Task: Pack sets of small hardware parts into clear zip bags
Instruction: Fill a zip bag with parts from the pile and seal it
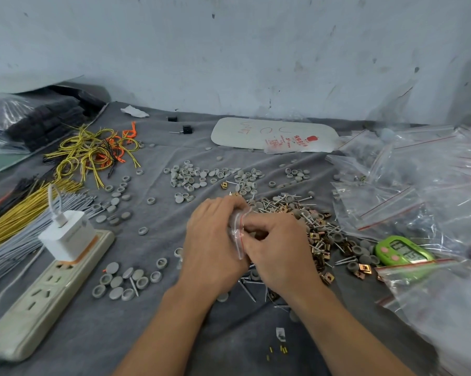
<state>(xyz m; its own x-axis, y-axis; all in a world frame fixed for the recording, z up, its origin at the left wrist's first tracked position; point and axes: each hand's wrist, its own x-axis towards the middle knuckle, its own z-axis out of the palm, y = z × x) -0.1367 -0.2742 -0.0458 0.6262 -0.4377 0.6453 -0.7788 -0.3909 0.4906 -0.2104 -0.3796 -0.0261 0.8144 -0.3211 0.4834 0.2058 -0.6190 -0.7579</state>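
**Figure: bag held between both hands over the work cloth.** The left hand and the right hand each gripped one small clear zip bag, with the fingers curled round its edges. The bag was held between the two hands, low over the grey cloth. It sat at the near-left edge of the mixed pile of slender metal fasteners, brass-coloured clips and grey caps.

The fingers covered the bag's mouth, so it could not be told whether the mouth stood open or was being pressed shut. The step was judged to be either filling or sealing.

For a clean result, the mouth would best be kept uppermost and the parts shaken down clear of the zip track. The track could then be pinched progressively from one end of the red strip to the other, with the air eased out first. The pointed fasteners would probably pierce thin film if squeezed, so light pressure on the bag's body seemed advisable.

The bag itself looked thin, transparent and crumpled, with a red line marking the closure. Its contents were largely hidden by the hands. Many similar bags lay heaped to the right.
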